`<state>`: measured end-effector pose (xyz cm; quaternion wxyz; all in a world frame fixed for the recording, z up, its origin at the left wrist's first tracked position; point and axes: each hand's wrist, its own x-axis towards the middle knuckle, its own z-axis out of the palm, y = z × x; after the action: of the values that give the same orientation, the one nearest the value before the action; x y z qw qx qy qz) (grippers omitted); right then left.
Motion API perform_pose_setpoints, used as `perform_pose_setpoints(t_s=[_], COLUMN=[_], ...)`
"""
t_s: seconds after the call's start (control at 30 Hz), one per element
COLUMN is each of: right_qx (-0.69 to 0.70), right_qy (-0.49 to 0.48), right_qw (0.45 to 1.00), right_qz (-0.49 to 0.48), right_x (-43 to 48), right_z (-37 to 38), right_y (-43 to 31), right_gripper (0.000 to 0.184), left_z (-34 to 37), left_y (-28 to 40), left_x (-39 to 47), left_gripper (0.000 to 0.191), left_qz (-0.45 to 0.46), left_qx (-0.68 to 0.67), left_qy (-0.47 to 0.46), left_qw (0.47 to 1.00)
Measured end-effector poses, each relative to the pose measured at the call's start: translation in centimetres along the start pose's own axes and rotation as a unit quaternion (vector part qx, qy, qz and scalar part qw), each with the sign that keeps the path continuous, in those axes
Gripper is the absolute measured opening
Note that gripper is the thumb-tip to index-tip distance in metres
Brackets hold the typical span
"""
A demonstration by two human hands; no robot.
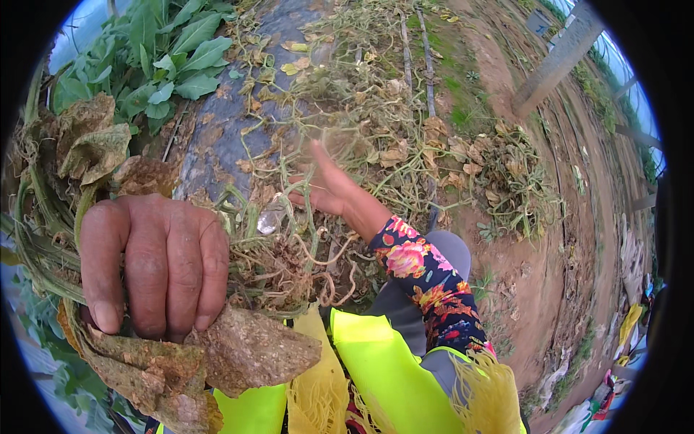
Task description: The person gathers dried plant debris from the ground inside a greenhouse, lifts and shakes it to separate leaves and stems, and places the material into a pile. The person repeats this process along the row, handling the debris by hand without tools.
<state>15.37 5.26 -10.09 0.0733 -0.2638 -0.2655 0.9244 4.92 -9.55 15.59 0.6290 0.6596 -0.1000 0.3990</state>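
Close to the camera at left, my left hand (154, 266) is closed around a bundle of withered vines (46, 217) with thick green-grey stems. Large brown dried leaves (255, 347) hang below its fingers, and pale roots (328, 271) trail to its right. My right hand (328, 187) reaches over more withered vines (374, 114) on the ground, thumb apart from the fingers. Its fingertips are blurred and partly behind a stem; nothing shows in its grasp. A floral sleeve (417, 266) covers that arm.
Leafy green plants (162, 65) grow at upper left beside dark plastic mulch film (217, 130). Thin drip hoses (428, 65) run along the row. A pile of dried vines (515, 184) lies on bare soil at right. A post (558, 59) stands at upper right.
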Motion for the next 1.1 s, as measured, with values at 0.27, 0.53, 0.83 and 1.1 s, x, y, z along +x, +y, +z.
perform_pose_setpoints(t_s=[0.27,0.53,0.83,1.1], right_qx=[-0.114,-0.423,-0.332,-0.432], right_qy=[0.013,0.114,0.111,0.074], right_qw=[0.960,0.756,0.835,0.753], right_qz=[-0.256,-0.485,-0.425,-0.492], right_x=[-7.3,-10.2,-8.4,-8.3], right_z=[2.2,0.2,-0.7,1.0], right_y=[-7.6,-9.0,-7.5,-6.6], right_gripper=[0.054,0.065,0.056,0.059], left_z=[-1.7,-5.4,-8.5,-7.5], left_y=[0.0,-3.9,-8.2,-13.0], left_x=[-2.8,-9.4,-8.6,-5.7], left_gripper=[0.017,0.045,0.033,0.027], left_qz=[0.044,0.051,-0.099,-0.271], left_qx=[0.029,-0.034,-0.085,-0.036], left_qy=[0.199,0.573,0.690,0.615], left_qw=[0.979,0.817,0.712,0.739])
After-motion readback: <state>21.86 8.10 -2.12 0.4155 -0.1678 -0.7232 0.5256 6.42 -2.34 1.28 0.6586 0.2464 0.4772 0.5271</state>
